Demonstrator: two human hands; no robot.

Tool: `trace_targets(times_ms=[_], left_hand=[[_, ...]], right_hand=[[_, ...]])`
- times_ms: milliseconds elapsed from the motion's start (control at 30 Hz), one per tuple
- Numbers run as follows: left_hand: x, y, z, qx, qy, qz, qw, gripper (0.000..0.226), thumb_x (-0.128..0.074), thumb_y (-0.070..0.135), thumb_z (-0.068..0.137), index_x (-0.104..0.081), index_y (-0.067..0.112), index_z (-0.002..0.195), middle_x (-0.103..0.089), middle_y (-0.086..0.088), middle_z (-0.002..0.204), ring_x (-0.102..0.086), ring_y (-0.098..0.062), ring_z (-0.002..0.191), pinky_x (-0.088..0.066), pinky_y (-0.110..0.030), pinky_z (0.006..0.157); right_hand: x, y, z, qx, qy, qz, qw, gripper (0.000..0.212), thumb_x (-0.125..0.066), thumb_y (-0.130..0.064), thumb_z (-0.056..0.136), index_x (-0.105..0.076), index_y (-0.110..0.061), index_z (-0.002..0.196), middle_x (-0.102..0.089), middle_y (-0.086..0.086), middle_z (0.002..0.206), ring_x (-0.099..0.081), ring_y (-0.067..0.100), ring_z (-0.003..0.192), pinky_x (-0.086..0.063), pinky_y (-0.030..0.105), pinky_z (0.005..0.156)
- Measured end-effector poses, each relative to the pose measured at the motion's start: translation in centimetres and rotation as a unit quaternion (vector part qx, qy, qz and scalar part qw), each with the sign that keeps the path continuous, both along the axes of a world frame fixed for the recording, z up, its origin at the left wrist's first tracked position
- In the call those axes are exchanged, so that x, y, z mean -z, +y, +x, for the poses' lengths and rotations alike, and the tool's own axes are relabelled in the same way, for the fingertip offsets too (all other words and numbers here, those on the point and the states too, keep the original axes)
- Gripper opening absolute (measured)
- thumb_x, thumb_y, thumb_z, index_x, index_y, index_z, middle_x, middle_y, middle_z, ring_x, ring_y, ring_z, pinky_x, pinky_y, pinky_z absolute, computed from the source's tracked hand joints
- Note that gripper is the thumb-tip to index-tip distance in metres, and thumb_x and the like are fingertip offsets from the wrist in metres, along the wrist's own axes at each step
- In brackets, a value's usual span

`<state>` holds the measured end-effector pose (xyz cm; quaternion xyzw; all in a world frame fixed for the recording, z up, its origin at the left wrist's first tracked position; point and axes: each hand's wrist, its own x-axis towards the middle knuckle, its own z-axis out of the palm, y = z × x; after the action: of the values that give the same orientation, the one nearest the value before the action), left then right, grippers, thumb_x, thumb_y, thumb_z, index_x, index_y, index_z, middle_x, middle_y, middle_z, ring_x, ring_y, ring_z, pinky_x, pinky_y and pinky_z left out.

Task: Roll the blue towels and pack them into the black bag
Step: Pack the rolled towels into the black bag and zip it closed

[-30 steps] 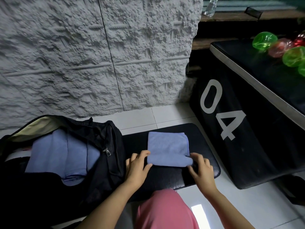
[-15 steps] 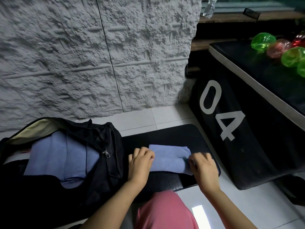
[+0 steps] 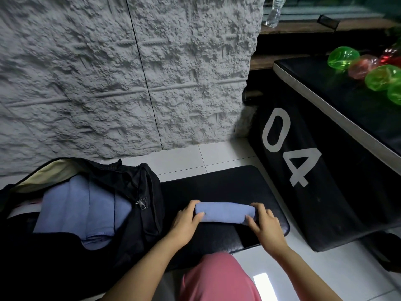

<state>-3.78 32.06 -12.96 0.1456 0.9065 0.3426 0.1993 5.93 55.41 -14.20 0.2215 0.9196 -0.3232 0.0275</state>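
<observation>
A blue towel (image 3: 224, 212) lies rolled into a short tube on the black padded bench (image 3: 219, 183). My left hand (image 3: 186, 220) grips its left end, fingers curled over the top and thumb against the front. My right hand (image 3: 263, 223) grips the right end the same way. The black bag (image 3: 130, 177) lies open at the left, touching the bench. Inside it lie several rolled blue towels (image 3: 82, 211) side by side.
A black box marked 04 (image 3: 303, 170) stands close on the right, with green and red translucent balls (image 3: 368, 66) on its top. A rough grey wall (image 3: 130, 72) rises behind the bench. White floor tiles (image 3: 188, 157) show between them. A pink-clad knee (image 3: 219, 279) is below.
The towel was a flat folded square a second ago. Both hands have rolled it away from me into a tight tube and now hold its two ends.
</observation>
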Motion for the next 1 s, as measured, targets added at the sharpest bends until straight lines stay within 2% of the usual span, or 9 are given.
trace_targets(times_ms=[100,233,367,467,567,700,833,933,1000], left_hand=[[-0.8,0.6,0.2,-0.062,-0.106,0.064,0.99,0.029,-0.042,0.036,0.097,-0.044,0.021,0.122,-0.057,-0.004,0.118,-0.062,-0.022,0.097,-0.052,-0.033,0.083],[-2.7,0.7,0.8,-0.197,-0.305,0.27,0.892,0.023,-0.053,0.02,0.095,-0.053,0.008,0.114,-0.061,-0.012,0.117,-0.067,-0.024,0.096,-0.058,-0.031,0.078],[-5.9,-0.4,0.8,-0.248,-0.257,0.338,0.871,0.02,-0.063,0.011,0.087,-0.061,0.004,0.105,-0.065,-0.014,0.112,-0.064,-0.021,0.103,-0.056,-0.03,0.081],[-9.5,-1.9,0.6,-0.267,-0.228,0.399,0.847,0.017,-0.066,0.005,0.083,-0.063,-0.002,0.098,-0.067,-0.018,0.103,-0.065,-0.024,0.096,-0.056,-0.033,0.083],[-12.9,-4.7,0.6,-0.234,-0.234,0.457,0.825,0.013,-0.064,0.002,0.083,-0.064,-0.003,0.095,-0.066,-0.02,0.098,-0.064,-0.025,0.093,-0.055,-0.04,0.086],[-16.2,-10.4,1.2,-0.159,-0.234,0.454,0.845,0.014,-0.06,-0.003,0.082,-0.065,0.001,0.095,-0.069,-0.014,0.091,-0.066,-0.017,0.084,-0.055,-0.028,0.072],[-18.0,-17.7,0.8,-0.148,-0.228,0.428,0.862,0.021,-0.071,-0.001,0.074,-0.063,0.0,0.094,-0.064,-0.014,0.09,-0.064,-0.015,0.082,-0.056,-0.023,0.071],[-18.5,-23.2,0.0,-0.134,-0.211,0.373,0.894,0.054,-0.081,0.019,0.05,-0.067,0.003,0.1,-0.07,-0.012,0.096,-0.065,-0.018,0.092,-0.054,-0.023,0.079],[-18.4,-26.2,-0.5,-0.126,-0.163,0.312,0.927,0.058,-0.079,0.023,0.045,-0.068,0.006,0.099,-0.07,-0.007,0.101,-0.064,-0.015,0.094,-0.051,-0.02,0.08]], right_hand=[[-0.1,-0.1,-0.4,0.03,-0.035,-0.106,0.993,0.035,-0.047,-0.044,0.093,-0.044,-0.028,0.124,-0.059,0.003,0.105,-0.058,0.021,0.097,-0.048,0.04,0.087],[-2.1,-1.1,-1.0,0.083,-0.009,-0.251,0.964,0.028,-0.055,-0.028,0.094,-0.051,-0.019,0.12,-0.063,0.001,0.114,-0.059,0.014,0.103,-0.048,0.036,0.094],[-6.7,-3.7,-1.0,0.248,0.129,-0.274,0.92,0.038,-0.07,-0.031,0.083,-0.049,-0.013,0.11,-0.059,0.003,0.1,-0.057,0.014,0.086,-0.045,0.027,0.077],[-10.3,-6.7,-1.0,0.219,0.042,-0.479,0.849,0.054,-0.061,-0.06,0.075,-0.053,-0.009,0.09,-0.056,0.006,0.071,-0.051,0.015,0.057,-0.038,0.025,0.052],[-12.8,-10.6,-1.0,0.098,-0.061,-0.657,0.745,0.072,-0.049,-0.068,0.078,-0.057,-0.005,0.112,-0.069,0.014,0.106,-0.066,0.025,0.085,-0.054,0.029,0.064],[-15.6,-14.4,-1.9,0.022,-0.017,-0.74,0.672,0.096,-0.088,-0.052,0.049,-0.055,-0.003,0.126,-0.058,0.023,0.127,-0.063,0.031,0.108,-0.058,0.031,0.073],[-16.9,-16.7,-3.6,-0.014,0.009,-0.713,0.701,0.089,-0.096,-0.033,0.043,-0.06,-0.004,0.119,-0.066,0.019,0.113,-0.068,0.029,0.094,-0.058,0.03,0.072],[-18.1,-18.5,-5.3,-0.061,0.001,-0.679,0.731,0.075,-0.091,-0.019,0.052,-0.058,-0.004,0.118,-0.066,0.018,0.115,-0.068,0.025,0.098,-0.057,0.032,0.082],[-18.5,-20.3,-6.5,-0.118,-0.022,-0.609,0.784,0.058,-0.081,-0.011,0.064,-0.058,-0.004,0.116,-0.066,0.017,0.116,-0.065,0.025,0.104,-0.054,0.035,0.09]])
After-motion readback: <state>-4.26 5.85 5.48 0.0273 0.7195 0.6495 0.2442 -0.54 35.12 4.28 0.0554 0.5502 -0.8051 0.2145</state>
